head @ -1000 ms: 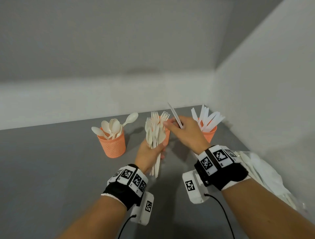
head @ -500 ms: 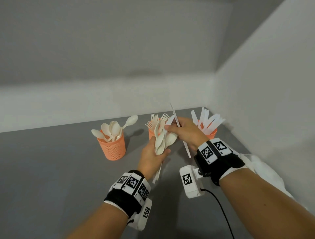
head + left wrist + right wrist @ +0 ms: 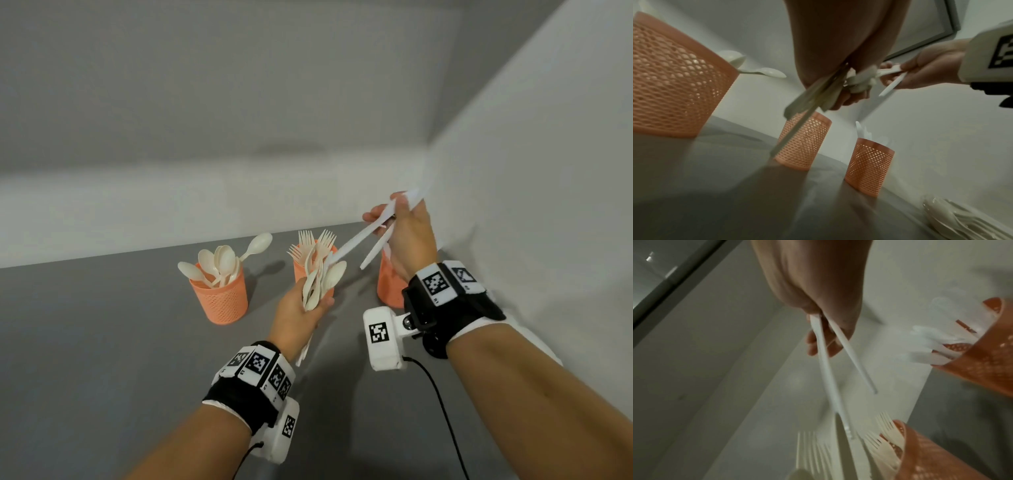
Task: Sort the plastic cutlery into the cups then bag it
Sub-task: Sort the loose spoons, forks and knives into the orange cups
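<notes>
Above the grey table [image 3: 102, 342], the right hand [image 3: 407, 236] pinches two white knives [image 3: 359, 240] by their handles, the pair splayed apart like scissors, and it hangs over the rightmost of three orange mesh cups, the knife cup [image 3: 869, 165], which already holds several knives. The left hand [image 3: 298, 315], lower and nearer the middle, is curled round a mixed bundle of cutlery [image 3: 320, 282] — spoon bowls show at its top and handles stick out below the palm. Behind that bundle stands the fork cup [image 3: 803, 142]; well to the left stands the spoon cup [image 3: 222, 298], with one spoon leaning far out over its rim. A clear bag [image 3: 962, 222] with more cutlery lies on the table at the right, seen only in the left wrist view. The main risk I see is the loose two-knife pinch: the blades point different ways, so one could catch the cup rim or the knives already standing there and fall to the table, or tip the light cup. The long knife's tip also seems to reach close to the left hand's bundle, though blur makes contact hard to judge, and a snag there could drag spoons loose. No brand or readable writing appears — only black-and-white square marker patterns on the wristbands [image 3: 442, 284].
</notes>
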Tool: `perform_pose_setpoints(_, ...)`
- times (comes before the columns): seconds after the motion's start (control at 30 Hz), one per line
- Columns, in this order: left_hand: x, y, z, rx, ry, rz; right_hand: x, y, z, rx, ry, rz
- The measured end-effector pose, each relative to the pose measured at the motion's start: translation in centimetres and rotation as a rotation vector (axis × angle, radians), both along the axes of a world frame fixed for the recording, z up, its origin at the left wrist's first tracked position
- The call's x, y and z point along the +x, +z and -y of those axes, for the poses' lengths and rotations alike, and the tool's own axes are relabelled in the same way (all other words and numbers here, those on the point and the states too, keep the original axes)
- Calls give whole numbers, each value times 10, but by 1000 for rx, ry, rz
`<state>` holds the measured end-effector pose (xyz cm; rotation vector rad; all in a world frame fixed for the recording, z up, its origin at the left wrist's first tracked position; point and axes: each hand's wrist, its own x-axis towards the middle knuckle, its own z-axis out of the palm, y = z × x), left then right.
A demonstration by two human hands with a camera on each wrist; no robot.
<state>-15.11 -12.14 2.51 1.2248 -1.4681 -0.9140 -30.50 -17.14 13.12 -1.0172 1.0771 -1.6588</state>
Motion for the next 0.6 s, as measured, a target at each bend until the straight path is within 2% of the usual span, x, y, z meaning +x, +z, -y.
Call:
perform_pose_setpoints(0.03,0,0,0,-4,3,-8,-4,3,2,-23,5,85)
perform_pose_setpoints(0.07,0,-1,0,-12,7,-14,-6,4,3,-28,6,86)
perform_pose_setpoints(0.1,0,0,0,-18,11,-17,-7,3,4,-6,11,-1)
perform_pose_setpoints(0.2,-4,2,-1,-45,7,-9,-2,-10,3,148,118,-483)
perform_pose_setpoints(0.27,-5,4,-1,-62,-6,19,0,-19,3,254,214,-662)
perform_pose_setpoints(0.37,-6,3,0,-60,-6,66,2,-26,2,294,279,-709)
perform_pose_setpoints(0.5,-8,3,2,-78,13,116,8,-28,2,200,181,-782)
perform_pose_setpoints(0.6,-10,5,6,-94,33,146,10,-31,4,203,204,-860)
